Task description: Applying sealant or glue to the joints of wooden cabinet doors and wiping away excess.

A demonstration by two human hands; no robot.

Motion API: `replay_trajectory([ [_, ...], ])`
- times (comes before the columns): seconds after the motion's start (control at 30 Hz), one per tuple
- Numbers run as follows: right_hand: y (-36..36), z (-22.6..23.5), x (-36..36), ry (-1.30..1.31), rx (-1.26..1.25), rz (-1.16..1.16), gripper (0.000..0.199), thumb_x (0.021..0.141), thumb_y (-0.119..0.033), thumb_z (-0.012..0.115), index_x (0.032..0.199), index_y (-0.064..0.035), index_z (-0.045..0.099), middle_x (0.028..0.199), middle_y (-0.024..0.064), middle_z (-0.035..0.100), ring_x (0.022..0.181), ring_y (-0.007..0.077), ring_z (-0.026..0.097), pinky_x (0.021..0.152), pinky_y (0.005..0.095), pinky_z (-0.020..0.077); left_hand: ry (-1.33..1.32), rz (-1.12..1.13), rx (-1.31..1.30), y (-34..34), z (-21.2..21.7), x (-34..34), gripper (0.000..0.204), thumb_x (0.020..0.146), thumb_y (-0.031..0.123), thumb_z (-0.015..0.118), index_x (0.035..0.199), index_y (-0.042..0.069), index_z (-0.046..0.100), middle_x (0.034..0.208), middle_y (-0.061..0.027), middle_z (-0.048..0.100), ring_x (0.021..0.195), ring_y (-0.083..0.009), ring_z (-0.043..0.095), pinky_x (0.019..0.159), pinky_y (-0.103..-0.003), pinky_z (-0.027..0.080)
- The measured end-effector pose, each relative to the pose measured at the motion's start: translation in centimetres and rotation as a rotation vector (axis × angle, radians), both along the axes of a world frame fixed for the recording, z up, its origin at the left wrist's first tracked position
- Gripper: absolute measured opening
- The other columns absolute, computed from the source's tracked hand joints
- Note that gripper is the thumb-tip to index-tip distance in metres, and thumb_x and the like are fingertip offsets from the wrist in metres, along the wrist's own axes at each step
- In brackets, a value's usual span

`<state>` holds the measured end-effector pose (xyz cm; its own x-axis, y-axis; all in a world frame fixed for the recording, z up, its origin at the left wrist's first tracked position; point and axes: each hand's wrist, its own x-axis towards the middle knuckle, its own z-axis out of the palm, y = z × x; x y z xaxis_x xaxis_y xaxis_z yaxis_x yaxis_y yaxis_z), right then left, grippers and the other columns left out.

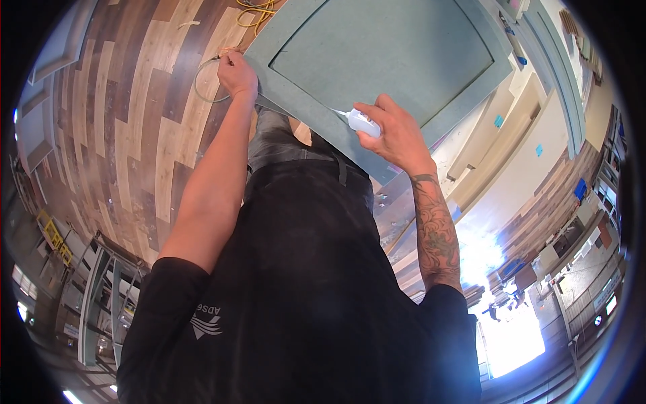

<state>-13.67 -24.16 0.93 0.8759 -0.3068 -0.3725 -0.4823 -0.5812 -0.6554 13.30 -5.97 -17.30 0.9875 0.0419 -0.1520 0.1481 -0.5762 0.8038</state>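
Observation:
A grey-green cabinet door (pixel 303 87) with a recessed centre panel lies tilted in front of me. My right hand (pixel 393 135) is wrapped round a small white squeeze bottle (pixel 364 123). Its thin pointed nozzle aims left, over the door's near frame; whether the tip touches the surface I cannot tell. Beside the door's left corner, my left hand (pixel 237 75) is closed, fingers curled together. A thin greenish hose (pixel 196 84) loops right by those fingers, but what they hold is too small to make out.
A yellow cord (pixel 259 15) lies coiled on the wood-plank floor (pixel 128 101) beyond my left hand. Pale boards (pixel 498 135) with bits of blue tape and long grey-green pieces (pixel 555 60) are at the right. A metal rack (pixel 101 296) stands at the lower left.

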Motion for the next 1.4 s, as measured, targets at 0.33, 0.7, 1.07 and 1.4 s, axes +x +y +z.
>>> replay_trajectory([
  [0.33,-0.2,0.6,-0.7,0.043,-0.025,0.012,0.041,0.075,-0.019,0.075,0.116,-0.0130,0.072,0.094,0.0101,0.055,0.088,0.0313,0.063,0.077,0.0437,0.0532,-0.002,-0.004,0.024,0.1,0.1,0.1,0.036,0.097,0.027,0.051,0.101,0.001,0.075,0.089,-0.0198,0.073,0.084,-0.0307,0.069,0.077,-0.041,0.052],
  [0.7,-0.6,0.9,-1.7,0.064,-0.024,0.031,0.043,0.077,-0.022,0.074,0.118,-0.0118,0.071,0.094,0.0102,0.054,0.088,0.0313,0.062,0.077,0.0429,0.0523,0.018,0.021,0.007,-0.1,0.1,0.1,0.035,0.096,0.025,0.051,0.100,0.000,0.075,0.090,-0.0183,0.074,0.084,-0.0295,0.069,0.078,-0.040,0.052],
  [1.07,-0.6,1.2,-2.9,0.089,-0.018,0.012,0.045,0.078,-0.024,0.072,0.121,-0.0120,0.070,0.093,0.0104,0.053,0.087,0.0310,0.061,0.076,0.0418,0.0519,-0.033,0.020,0.007,0.0,-0.7,0.2,0.035,0.096,0.026,0.052,0.096,-0.001,0.074,0.086,-0.0206,0.072,0.081,-0.0328,0.068,0.075,-0.043,0.051],
  [1.4,-0.8,1.8,-4.4,0.153,-0.014,-0.013,0.042,0.077,-0.020,0.074,0.117,-0.0124,0.071,0.095,0.0101,0.055,0.090,0.0318,0.064,0.078,0.0435,0.0534,-0.047,-0.003,0.004,0.2,-0.8,0.2,0.036,0.098,0.026,0.052,0.098,-0.001,0.075,0.088,-0.0201,0.073,0.082,-0.0317,0.068,0.076,-0.042,0.050],
])
